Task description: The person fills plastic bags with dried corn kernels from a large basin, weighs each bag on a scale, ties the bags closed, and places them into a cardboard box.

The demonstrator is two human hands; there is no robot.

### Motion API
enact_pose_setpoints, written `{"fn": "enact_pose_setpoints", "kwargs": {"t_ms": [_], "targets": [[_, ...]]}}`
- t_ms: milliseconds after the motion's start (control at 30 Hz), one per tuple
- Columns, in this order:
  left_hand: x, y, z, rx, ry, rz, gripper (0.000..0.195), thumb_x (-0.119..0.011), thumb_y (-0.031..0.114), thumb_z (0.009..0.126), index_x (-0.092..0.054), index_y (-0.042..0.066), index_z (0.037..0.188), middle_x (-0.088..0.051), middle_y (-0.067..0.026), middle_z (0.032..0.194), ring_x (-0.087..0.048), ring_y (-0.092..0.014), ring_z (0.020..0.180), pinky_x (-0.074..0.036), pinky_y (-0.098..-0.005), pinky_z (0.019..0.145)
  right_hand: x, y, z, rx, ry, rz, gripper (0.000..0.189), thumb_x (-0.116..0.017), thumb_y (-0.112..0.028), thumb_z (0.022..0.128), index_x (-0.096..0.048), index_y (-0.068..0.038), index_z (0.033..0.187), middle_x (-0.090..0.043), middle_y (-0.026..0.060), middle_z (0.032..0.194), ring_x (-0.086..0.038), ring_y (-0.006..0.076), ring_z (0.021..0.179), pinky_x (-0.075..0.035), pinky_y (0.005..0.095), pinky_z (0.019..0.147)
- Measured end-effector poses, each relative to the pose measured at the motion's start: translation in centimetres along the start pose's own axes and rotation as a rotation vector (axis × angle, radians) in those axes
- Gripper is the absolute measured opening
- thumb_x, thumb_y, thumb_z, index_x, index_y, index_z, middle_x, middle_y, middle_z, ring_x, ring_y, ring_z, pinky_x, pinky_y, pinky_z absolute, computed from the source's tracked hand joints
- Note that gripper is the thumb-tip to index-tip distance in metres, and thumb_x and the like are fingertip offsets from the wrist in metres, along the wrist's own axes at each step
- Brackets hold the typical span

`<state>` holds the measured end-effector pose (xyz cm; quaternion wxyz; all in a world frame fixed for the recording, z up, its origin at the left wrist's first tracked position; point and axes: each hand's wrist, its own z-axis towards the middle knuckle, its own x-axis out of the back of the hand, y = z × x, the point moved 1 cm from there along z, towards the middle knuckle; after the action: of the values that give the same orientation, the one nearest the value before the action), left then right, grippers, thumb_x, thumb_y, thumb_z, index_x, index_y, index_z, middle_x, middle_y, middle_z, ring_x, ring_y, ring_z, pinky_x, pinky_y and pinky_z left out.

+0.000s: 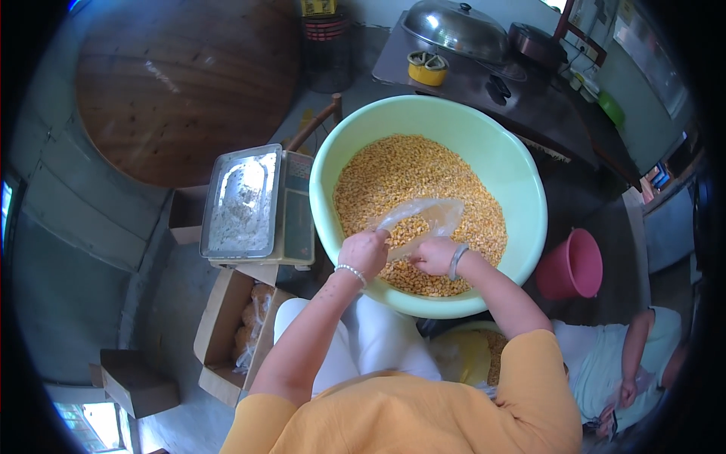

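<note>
In front of me stands a large pale green plastic basin point(524, 170) holding a heap of dried yellow corn kernels point(408, 162). A clear plastic bag point(445, 214) spreads over the kernels, its mouth wide. My left hand point(364, 252) grips the bag's left edge near the basin's front rim. At the bag's lower edge, to the right, is my right hand point(439, 256), fingers curled downward and fingertips partly hidden; it appears to pinch the film. Kernels show within the loop of the bag, though I cannot tell whether they lie inside it or beneath it.
A digital scale point(244, 201) with a metal tray stands left of the basin. Below it, an open cardboard box point(218, 323) contains filled plastic bags point(252, 320). A pink bucket point(570, 264) stands at right, near another person point(624, 363). A dark table point(471, 93) is behind the basin.
</note>
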<state>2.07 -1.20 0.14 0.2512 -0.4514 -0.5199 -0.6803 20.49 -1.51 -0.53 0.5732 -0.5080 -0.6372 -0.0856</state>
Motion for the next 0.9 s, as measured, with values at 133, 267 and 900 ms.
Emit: {"fn": "enact_pose_setpoints", "kwargs": {"t_ms": [133, 267, 900], "targets": [[-0.3, -0.2, 0.0, -0.019, 0.021, -0.01, 0.018, -0.053, 0.016, 0.074, -0.062, 0.013, 0.089, -0.061, -0.013, 0.078, -0.059, -0.028, 0.073, -0.047, -0.0383, 0.067, -1.0, 0.8, -0.6, -0.187, 0.071, -0.222, 0.025, -0.054, -0.028, 0.073, -0.064, -0.007, 0.082, -0.061, 0.0153, 0.085, -0.058, 0.0302, 0.083, -0.046, 0.0393, 0.075], [0.0, 0.0, -0.1, -0.006, 0.006, 0.001, 0.019, -0.053, 0.015, 0.074, -0.062, 0.013, 0.09, -0.061, -0.013, 0.078, -0.059, -0.028, 0.073, -0.047, -0.0383, 0.067, -1.0, 0.5, -0.3, -0.249, -0.098, -0.188, 0.03, -0.053, -0.033, 0.073, -0.063, -0.006, 0.083, -0.061, 0.0166, 0.087, -0.057, 0.0308, 0.085, -0.045, 0.0392, 0.077], [0.0, -0.2, -0.2, -0.024, 0.02, 0.0, 0.018, -0.052, 0.014, 0.074, -0.062, 0.012, 0.088, -0.061, -0.0135, 0.074, -0.059, -0.029, 0.07, -0.047, -0.0389, 0.065, -2.4, 0.5, 0.5, -0.17, -0.221, -0.025, 0.028, -0.052, -0.03, 0.076, -0.063, -0.004, 0.08, -0.06, 0.0185, 0.083, -0.057, 0.0312, 0.08, -0.043, 0.0388, 0.075]]}}
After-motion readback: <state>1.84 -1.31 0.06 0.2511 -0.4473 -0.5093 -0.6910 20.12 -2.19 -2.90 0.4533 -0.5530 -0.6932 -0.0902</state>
